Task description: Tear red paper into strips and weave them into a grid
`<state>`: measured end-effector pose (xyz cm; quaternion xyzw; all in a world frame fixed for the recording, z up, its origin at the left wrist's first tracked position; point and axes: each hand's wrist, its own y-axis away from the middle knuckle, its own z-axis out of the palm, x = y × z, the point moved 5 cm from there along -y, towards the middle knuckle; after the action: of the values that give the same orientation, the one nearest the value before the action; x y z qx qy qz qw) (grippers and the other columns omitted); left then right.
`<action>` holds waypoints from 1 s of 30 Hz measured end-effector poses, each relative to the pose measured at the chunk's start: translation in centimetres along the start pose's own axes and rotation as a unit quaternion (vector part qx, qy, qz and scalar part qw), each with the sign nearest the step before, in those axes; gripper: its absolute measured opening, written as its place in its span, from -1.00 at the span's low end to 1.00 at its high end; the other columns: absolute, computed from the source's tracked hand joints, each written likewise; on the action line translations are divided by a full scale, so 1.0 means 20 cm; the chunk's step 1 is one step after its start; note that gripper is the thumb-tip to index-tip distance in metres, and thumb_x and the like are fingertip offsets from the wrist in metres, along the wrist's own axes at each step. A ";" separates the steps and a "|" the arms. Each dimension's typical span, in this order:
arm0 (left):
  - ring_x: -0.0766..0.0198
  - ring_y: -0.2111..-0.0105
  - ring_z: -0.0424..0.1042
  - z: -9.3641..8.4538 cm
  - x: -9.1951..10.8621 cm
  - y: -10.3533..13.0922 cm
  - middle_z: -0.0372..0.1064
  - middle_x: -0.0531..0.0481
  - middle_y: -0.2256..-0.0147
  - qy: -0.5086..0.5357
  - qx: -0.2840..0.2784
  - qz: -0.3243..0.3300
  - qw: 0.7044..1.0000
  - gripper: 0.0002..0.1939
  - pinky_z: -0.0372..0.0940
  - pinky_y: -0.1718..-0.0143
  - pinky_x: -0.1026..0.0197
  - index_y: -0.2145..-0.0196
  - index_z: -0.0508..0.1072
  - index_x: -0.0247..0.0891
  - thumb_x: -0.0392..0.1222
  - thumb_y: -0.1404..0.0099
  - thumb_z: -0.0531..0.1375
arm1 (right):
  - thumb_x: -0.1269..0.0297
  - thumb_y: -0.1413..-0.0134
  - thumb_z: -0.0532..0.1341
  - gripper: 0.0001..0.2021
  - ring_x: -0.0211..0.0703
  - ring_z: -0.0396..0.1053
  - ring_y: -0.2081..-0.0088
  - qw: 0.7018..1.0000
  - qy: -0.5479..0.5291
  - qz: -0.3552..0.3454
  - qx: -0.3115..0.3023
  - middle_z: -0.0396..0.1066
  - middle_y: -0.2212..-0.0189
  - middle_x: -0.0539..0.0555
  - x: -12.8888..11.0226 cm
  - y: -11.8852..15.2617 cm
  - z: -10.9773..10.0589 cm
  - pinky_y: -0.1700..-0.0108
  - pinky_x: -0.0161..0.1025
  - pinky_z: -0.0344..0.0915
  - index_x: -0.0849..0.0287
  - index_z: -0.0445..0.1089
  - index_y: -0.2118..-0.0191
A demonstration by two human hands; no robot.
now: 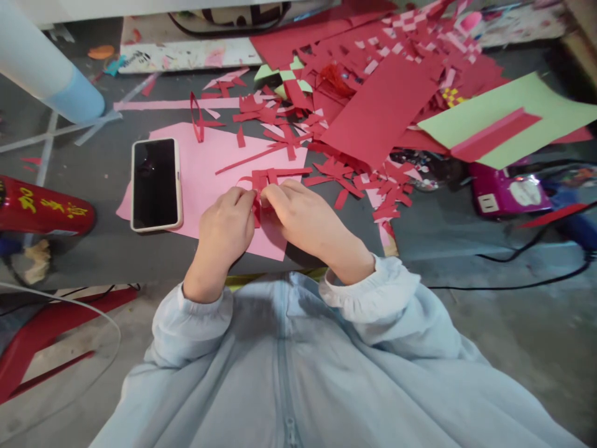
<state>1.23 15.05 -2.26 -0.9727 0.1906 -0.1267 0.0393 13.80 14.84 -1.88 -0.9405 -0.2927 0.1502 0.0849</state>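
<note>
Red strips (258, 181), flat and narrow, look pinched by both hands (227, 225) over smooth pink paper (209, 152).

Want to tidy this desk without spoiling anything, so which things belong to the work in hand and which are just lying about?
In use:
- red strips, pinched by the left hand and right hand
- pink sheet, underneath

Seemingly just lying about:
- phone
- red can
- purple packet
- green sheet
</note>
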 end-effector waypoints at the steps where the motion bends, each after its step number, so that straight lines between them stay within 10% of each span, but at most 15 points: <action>1: 0.10 0.11 0.49 0.00 0.00 0.00 0.50 -0.15 0.06 0.001 0.001 0.000 1.000 -0.65 0.36 0.28 0.14 -0.01 0.47 -0.28 -0.29 -0.41 -0.02 | 0.56 -0.23 -0.06 -0.77 0.03 0.33 0.22 1.000 -0.011 -0.003 0.008 0.44 0.35 0.19 0.01 0.00 0.00 0.14 -0.11 0.30 0.22 0.29 0.18; 13: 0.13 0.18 0.49 0.00 0.02 -0.01 0.48 -0.12 0.07 -0.025 -0.024 -0.006 0.999 -0.67 0.30 0.39 0.16 -0.02 0.50 -0.23 -0.30 -0.40 0.03 | 0.52 0.12 0.18 -0.74 -0.25 0.31 0.41 0.943 -0.261 0.178 0.105 0.36 0.40 -0.07 0.19 -0.04 -0.06 0.32 -0.25 0.22 0.07 0.15 0.32; 30: 0.15 0.25 0.43 0.03 0.03 -0.01 0.39 -0.13 0.11 -0.073 -0.047 0.028 0.996 -0.58 0.23 0.42 0.17 -0.17 0.43 0.00 -0.28 -0.43 0.04 | 0.53 0.14 0.19 -0.78 -0.24 0.32 0.43 0.939 -0.215 0.240 0.120 0.40 0.43 -0.07 0.26 -0.09 -0.13 0.29 -0.17 0.27 0.08 0.23 0.36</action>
<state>1.92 14.98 -2.69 -0.9745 0.2198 -0.0447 0.0108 17.83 19.07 -0.25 -0.9110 -0.0493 0.3987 0.0932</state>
